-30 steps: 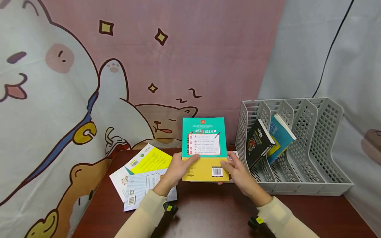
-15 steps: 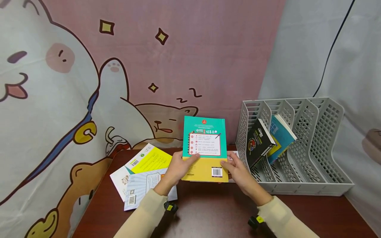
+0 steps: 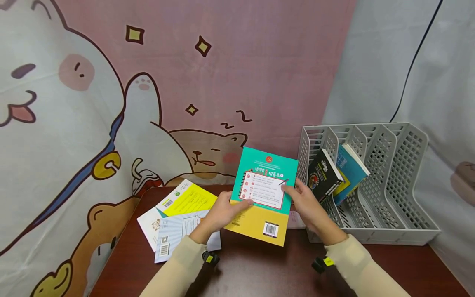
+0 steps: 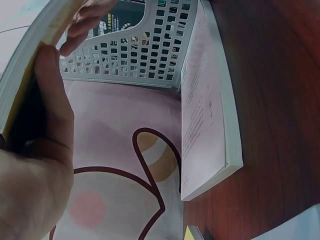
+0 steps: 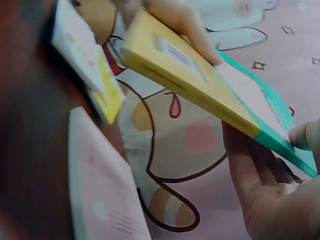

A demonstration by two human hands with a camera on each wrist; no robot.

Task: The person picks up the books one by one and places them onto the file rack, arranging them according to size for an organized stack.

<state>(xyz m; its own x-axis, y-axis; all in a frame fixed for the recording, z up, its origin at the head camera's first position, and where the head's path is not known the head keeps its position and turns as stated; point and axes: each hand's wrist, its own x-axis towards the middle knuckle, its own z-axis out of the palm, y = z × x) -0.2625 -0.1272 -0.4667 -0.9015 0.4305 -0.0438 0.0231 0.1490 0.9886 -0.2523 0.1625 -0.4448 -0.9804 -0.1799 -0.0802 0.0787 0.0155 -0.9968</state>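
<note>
Above the table, both hands hold a green and yellow book (image 3: 265, 189), its barcode side facing up and its body turned at a slant. My left hand (image 3: 224, 210) grips the left edge with the thumb across the cover. On the right edge, my right hand (image 3: 306, 204) pinches the book, thumb on top and fingers beneath, as the right wrist view shows. Under it a pale pink book (image 4: 207, 110) lies on the table, mostly hidden in the head view.
A grey divided file rack (image 3: 382, 235) stands at the right, holding a black book (image 3: 322, 177) and a blue book (image 3: 350, 169). At the left lie overlapping books, including a yellow one (image 3: 191, 201) and a pale blue one (image 3: 172, 237). A patterned cloth hangs behind the table.
The green and yellow book has turned clockwise and shifted a little right. My right hand has moved up along its edge, nearer the rack. The rack and the other books stay put.
</note>
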